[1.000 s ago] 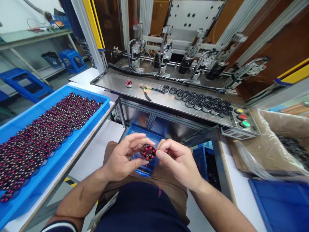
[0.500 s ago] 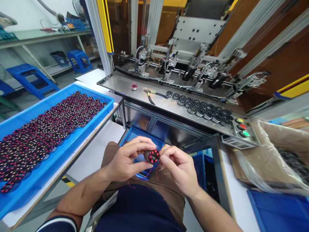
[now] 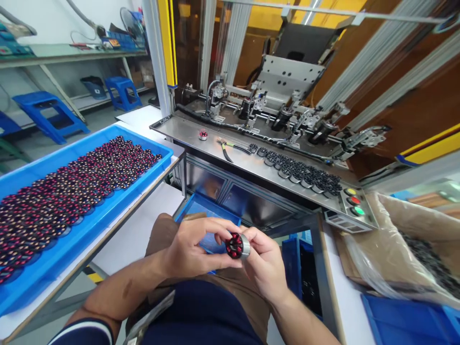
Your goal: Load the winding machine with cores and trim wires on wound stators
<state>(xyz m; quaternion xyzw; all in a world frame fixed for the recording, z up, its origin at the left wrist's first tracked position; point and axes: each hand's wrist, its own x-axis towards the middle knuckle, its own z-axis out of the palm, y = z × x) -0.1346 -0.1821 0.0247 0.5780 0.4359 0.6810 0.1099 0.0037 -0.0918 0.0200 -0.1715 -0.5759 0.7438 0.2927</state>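
A small round motor stator, with red windings on its face and a silver metal rim, is held up over my lap. My left hand pinches it from the left, thumb below and fingers above. From the right, my right hand closes on its silver rim, some fingertips hidden behind it. Just ahead, the metal ledge of the machine bears one similar red-wound stator, pliers with black and green handles and a long cluster of black stators.
To my left, a blue tray full of red-wound stators stands on a table. At right are a control box with coloured buttons, a plastic-lined carton and a blue bin. Another blue bin sits below the ledge.
The stator has turned so its silver rim now faces right, and it has shifted slightly right and down. My right hand has moved in from beside it onto the rim. The view has tilted up slightly.
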